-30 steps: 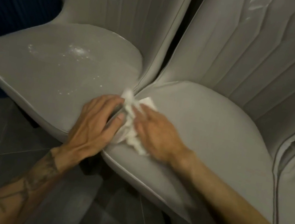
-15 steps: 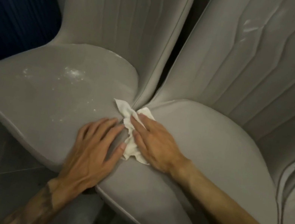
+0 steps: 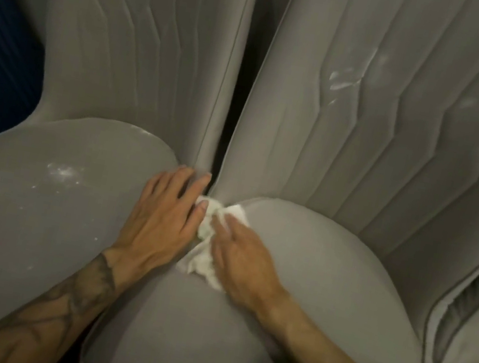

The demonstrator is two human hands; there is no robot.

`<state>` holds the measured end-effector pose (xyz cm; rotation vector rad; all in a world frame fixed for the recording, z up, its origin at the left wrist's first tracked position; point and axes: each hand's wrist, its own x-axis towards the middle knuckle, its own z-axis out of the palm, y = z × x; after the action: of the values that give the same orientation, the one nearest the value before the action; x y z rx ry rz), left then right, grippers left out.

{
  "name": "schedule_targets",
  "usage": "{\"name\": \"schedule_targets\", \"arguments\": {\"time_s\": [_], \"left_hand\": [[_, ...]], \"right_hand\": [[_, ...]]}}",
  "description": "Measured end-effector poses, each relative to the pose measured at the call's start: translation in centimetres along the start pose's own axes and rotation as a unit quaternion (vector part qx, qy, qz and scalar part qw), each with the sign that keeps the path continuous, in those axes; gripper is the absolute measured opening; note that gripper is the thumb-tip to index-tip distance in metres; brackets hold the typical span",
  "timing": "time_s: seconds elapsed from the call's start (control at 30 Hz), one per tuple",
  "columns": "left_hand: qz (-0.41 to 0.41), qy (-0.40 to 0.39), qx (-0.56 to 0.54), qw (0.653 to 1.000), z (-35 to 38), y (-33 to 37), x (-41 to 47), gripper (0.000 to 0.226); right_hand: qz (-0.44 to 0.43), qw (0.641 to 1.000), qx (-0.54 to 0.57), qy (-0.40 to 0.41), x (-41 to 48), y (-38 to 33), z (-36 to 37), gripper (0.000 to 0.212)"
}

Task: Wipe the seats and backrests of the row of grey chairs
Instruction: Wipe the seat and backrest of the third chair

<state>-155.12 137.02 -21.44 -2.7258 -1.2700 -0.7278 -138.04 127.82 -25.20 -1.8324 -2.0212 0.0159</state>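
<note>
White cloth (image 3: 202,259) — centre of frame, in the gap between left seat (image 3: 32,224) and middle seat (image 3: 339,295) — pressed under right hand (image 3: 244,264), grip flat; left hand (image 3: 160,222), grip spread, resting on left seat.

My white cloth (image 3: 204,260) lies where the left seat (image 3: 30,234), flecked with white specks (image 3: 63,172), meets the middle seat (image 3: 333,294).

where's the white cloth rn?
Head view, centre: the white cloth sits in the gap between the left seat and middle seat, pressed under the right hand, with the left hand flat beside it.
</note>
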Motion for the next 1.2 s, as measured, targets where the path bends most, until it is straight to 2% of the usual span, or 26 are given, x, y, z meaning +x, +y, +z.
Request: {"name": "schedule_targets", "arguments": {"time_s": [0.07,0.13,0.23,0.3,0.37,0.43,0.47,0.53,0.57,0.6,0.67,0.77,0.9,0.97,1.1,1.2], "left_hand": [[0.027,0.015,0.029,0.999,0.3,-0.5,1.0,0.051],[0.042,0.022,0.054,0.997,0.7,-0.7,1.7,0.05],[0.035,0.028,0.068,0.997,1.1,-0.3,2.4,0.05],[0.037,0.034,0.071,0.996,1.3,0.0,3.1,0.05],[0.038,0.043,0.068,0.996,1.4,0.2,3.9,0.051],[0.041,0.057,0.076,0.995,1.3,0.7,5.0,0.052],[0.039,0.066,0.083,0.994,1.3,1.0,5.8,0.054],[0.021,0.089,0.1,0.991,1.2,1.6,7.4,0.057],[0.013,0.104,0.107,0.989,1.2,1.9,8.1,0.058],[0.009,0.119,0.111,0.987,1.2,2.1,8.8,0.059],[0.011,0.144,0.118,0.983,1.0,2.5,10.2,0.06],[0.018,0.186,0.109,0.976,0.2,3.0,13.0,0.06],[0.078,0.242,0.083,0.963,-1.1,4.6,18.1,0.058],[0.094,0.243,0.077,0.962,-1.7,5.3,20.4,0.062],[0.103,0.245,0.079,0.961,-1.0,5.3,22.3,0.066],[0.11,0.264,0.09,0.954,-0.3,4.8,22.3,0.067]], "right_hand": [[0.098,0.995,0.006,-0.009,1.5,3.0,-1.9,0.043],[0.149,0.988,-0.018,-0.022,2.8,3.3,-2.7,0.052],[0.117,0.987,-0.094,-0.06,3.0,-0.9,-1.0,0.06],[0.074,0.995,-0.06,-0.023,1.8,-3.4,1.3,0.06],[0.061,0.997,0.047,-0.002,0.8,-4.1,1.8,0.045],[0.115,0.98,0.16,0.002,1.0,-3.4,0.6,0.037],[0.142,0.973,0.18,0.0,1.4,-2.7,0.1,0.044],[0.18,0.976,0.126,0.0,2.2,-0.8,-1.0,0.067],[0.198,0.974,0.11,0.017,2.5,0.1,-1.6,0.065],[0.216,0.967,0.12,0.067,2.7,1.0,-2.3,0.058],[0.239,0.938,0.139,0.209,2.8,2.5,-4.2,0.054],[0.242,0.893,0.05,0.377,3.4,4.8,-8.2,0.054],[0.207,0.842,-0.096,0.488,6.1,8.8,-15.2,0.056],[0.201,0.838,-0.17,0.478,7.0,11.3,-17.6,0.057],[0.212,0.845,-0.309,0.381,6.0,14.9,-18.1,0.058],[0.195,0.811,-0.394,0.387,5.8,16.5,-20.7,0.053]]}}
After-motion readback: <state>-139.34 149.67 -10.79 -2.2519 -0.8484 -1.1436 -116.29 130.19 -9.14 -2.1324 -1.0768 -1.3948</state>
